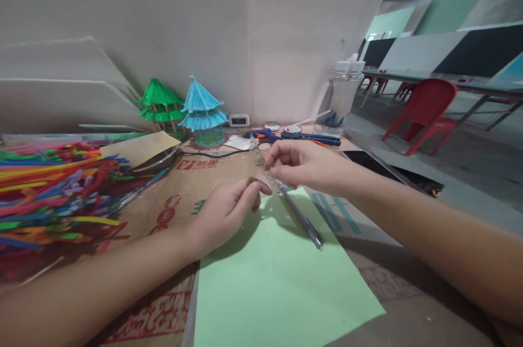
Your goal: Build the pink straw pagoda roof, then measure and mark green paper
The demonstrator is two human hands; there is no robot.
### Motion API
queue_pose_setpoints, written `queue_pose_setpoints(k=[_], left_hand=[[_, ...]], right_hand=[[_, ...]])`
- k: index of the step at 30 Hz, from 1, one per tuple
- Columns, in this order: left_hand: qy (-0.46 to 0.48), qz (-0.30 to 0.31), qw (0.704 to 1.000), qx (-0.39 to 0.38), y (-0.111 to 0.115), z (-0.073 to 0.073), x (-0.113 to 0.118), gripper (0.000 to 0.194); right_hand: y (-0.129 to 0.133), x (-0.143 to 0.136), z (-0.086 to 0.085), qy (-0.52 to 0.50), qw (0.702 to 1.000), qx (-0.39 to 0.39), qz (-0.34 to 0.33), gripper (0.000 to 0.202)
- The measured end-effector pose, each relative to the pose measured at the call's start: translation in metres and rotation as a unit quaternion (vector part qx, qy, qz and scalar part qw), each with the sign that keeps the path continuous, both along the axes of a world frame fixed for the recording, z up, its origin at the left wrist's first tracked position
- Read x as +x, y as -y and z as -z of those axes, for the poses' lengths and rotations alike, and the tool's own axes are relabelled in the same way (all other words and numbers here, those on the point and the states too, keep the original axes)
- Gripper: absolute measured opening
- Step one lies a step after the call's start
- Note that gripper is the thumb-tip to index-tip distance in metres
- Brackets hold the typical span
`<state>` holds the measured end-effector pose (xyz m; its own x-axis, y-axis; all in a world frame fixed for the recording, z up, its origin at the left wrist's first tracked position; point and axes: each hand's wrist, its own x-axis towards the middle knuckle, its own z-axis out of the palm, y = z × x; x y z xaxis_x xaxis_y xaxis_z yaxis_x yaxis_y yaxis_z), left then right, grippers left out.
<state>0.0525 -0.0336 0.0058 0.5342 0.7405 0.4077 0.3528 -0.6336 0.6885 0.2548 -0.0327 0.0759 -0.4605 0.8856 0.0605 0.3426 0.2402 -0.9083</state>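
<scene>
A light green sheet of paper point(278, 281) lies on the cardboard-covered table. My left hand point(229, 211) rests at the sheet's far left edge, fingers curled, and whatever they may hold is hidden. Just right of it, my right hand point(296, 164) pinches the edge of a clear ruler point(257, 156) that slants away from the paper. A dark grey pen point(304, 221) lies diagonally on the sheet, its far end near the ruler and my right hand.
Colourful pipe cleaners point(53, 194) are heaped at left. Behind stand a green model point(160, 102), a blue model point(202, 110), a small clock point(239, 120) and a clear bottle point(341, 96). Pliers point(310, 138) and a black tablet-like object point(376, 167) lie at right.
</scene>
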Motion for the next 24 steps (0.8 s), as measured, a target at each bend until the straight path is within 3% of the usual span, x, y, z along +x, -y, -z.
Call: queue_pose_setpoints(k=[8, 24], left_hand=[[-0.043, -0.008, 0.995, 0.092, 0.001, -0.002, 0.000, 0.032], [-0.077, -0.008, 0.988, 0.133, 0.002, -0.002, -0.001, 0.033]], right_hand=[[0.002, -0.007, 0.009, -0.032, 0.999, -0.012, 0.018, 0.013], [0.007, -0.013, 0.015, -0.079, 0.996, -0.031, 0.014, 0.013]])
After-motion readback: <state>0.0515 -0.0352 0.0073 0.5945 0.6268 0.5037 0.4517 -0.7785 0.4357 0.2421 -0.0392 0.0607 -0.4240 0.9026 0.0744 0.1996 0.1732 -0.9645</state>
